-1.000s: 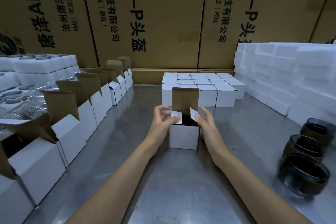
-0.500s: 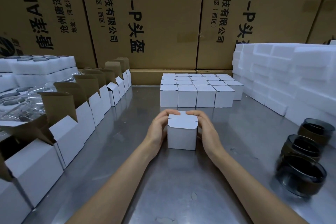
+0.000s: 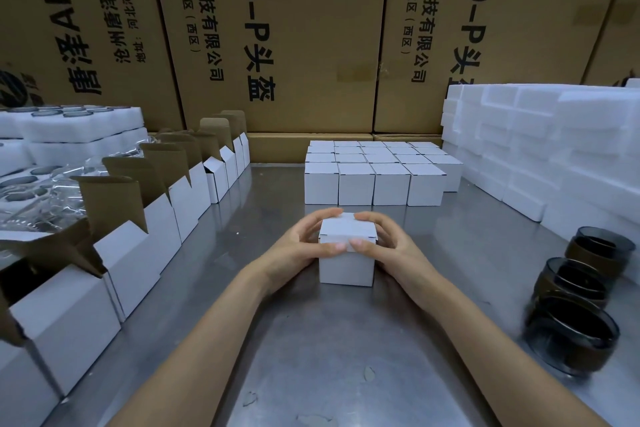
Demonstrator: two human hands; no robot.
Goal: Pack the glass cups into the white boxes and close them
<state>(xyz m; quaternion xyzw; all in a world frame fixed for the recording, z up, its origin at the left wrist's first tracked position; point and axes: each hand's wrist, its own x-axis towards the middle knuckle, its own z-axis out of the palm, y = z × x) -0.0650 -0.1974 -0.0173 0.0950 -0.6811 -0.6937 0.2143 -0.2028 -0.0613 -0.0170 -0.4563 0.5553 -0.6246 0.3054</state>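
White card fills our grip: left hand (image 3: 298, 246) and right hand (image 3: 391, 246) curl round the small box (image 3: 346, 263) at centre bench (image 3: 329, 350), thumbs pressing its shut lid. Its contents are hidden. Closed boxes (image 3: 374, 180) stand at 12 o'clock; dark glass cups (image 3: 575, 315), blurred, at 3 o'clock.

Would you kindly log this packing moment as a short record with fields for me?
box in hand: small white box, lid folded down, standing on the metal table
left hand: grips the box's left side, thumb on the front edge of the lid
right hand: grips the right side, thumb on the same edge
closed boxes: block behind, against the cartons
open boxes: row along the left, flaps up
glass cups: three dark ones, unpacked, at right
foam blocks: stacked far right
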